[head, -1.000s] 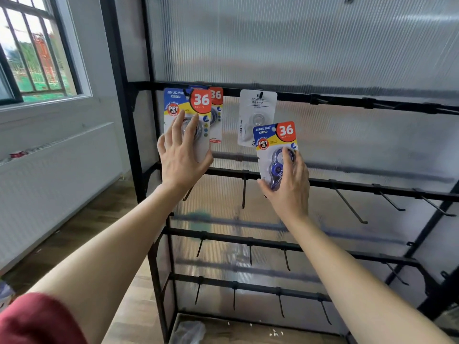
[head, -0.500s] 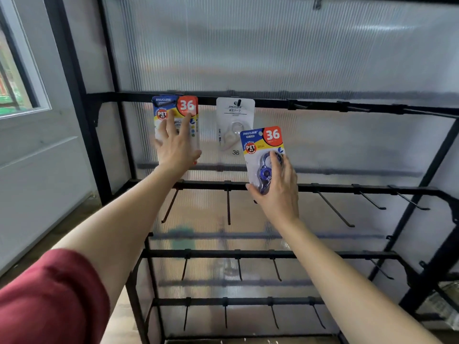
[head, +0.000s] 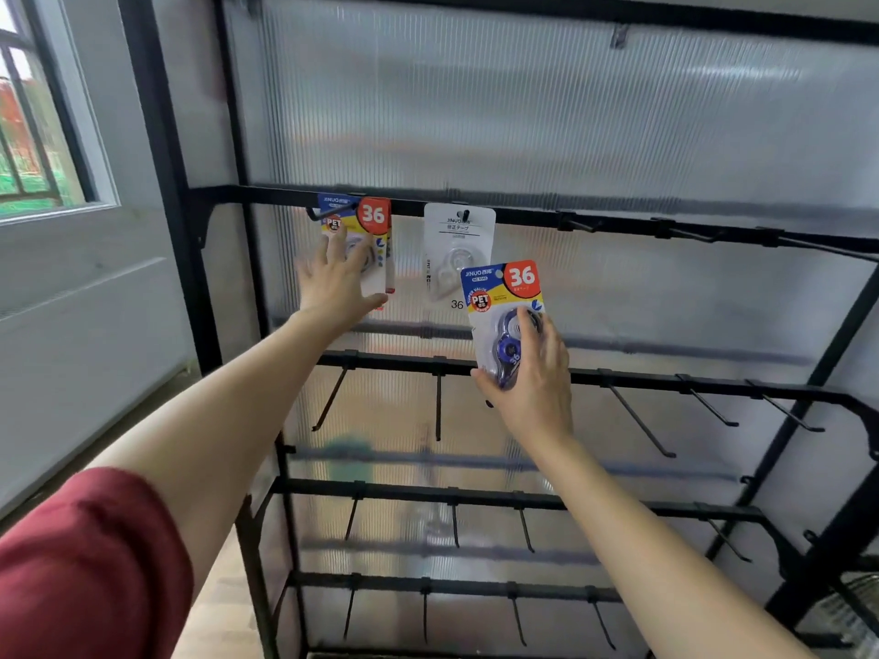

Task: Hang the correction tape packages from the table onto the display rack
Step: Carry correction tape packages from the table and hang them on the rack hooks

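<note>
Three carded correction tape packages showed against the black metal display rack, none on a desk. The right hand gripped a blue-and-yellow blister-card package by its lower part, thumb and fingers curled round the clear bubble holding a blue dispenser; it sat upright and slightly tilted below the top bar, off any hook. Its card read "JINUO", "SUPER VALUE", "PET" in a red roundel and a large white "36" on a red corner. The left hand lay flat with fingers spread against a matching colourful package, which hung at the leftmost black hook of the top bar and showed "JINUO", "PET" and "36"; the rest of its print was blurred. Just to its right a white card package hung from the next hook, reversed side out, marked "JINUO", a line of Japanese characters and "36" near its foot. Behind the rack stood a ribbed translucent plastic panel; a dark red sleeve covered the left upper arm.
</note>
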`<state>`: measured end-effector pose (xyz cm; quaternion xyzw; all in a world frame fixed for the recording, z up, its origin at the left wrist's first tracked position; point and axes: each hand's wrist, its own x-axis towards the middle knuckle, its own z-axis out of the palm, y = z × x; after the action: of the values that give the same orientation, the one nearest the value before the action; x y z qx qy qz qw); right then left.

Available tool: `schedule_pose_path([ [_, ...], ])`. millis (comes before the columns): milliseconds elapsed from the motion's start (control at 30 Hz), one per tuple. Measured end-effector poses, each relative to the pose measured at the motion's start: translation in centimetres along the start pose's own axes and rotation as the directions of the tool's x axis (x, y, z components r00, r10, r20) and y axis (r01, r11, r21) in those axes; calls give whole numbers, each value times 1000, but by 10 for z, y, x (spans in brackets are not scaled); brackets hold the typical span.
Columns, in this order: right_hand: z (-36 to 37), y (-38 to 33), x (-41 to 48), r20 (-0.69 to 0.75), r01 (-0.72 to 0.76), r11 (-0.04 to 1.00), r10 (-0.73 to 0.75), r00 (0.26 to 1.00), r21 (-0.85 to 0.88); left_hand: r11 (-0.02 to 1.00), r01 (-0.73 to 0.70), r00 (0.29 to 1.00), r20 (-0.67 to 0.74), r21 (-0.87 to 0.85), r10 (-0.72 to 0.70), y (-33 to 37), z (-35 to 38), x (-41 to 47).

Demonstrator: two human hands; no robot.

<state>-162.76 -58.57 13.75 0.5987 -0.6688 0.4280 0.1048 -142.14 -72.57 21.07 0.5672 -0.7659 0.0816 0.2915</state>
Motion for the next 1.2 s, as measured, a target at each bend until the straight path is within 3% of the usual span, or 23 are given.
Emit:
schedule_pose_path([
  [333, -1, -44, -18, 5, 84, 991, -85, 996, 105, 991, 136, 985, -110, -11, -136, -49, -16, -92],
  [700, 16, -129, -18, -57, 252, 962, -247, 967, 107, 995, 97, 984, -150, 6, -95, -95, -47, -100],
  [967, 44, -175, -15, -154, 186, 978, -170, 973, 95, 999, -20, 991, -131, -27, 16, -124, -49, -77],
  [1200, 61, -181, -13, -167, 108, 993, -114, 979, -43, 993, -84, 990, -123, -82, 74, -130, -37, -72],
])
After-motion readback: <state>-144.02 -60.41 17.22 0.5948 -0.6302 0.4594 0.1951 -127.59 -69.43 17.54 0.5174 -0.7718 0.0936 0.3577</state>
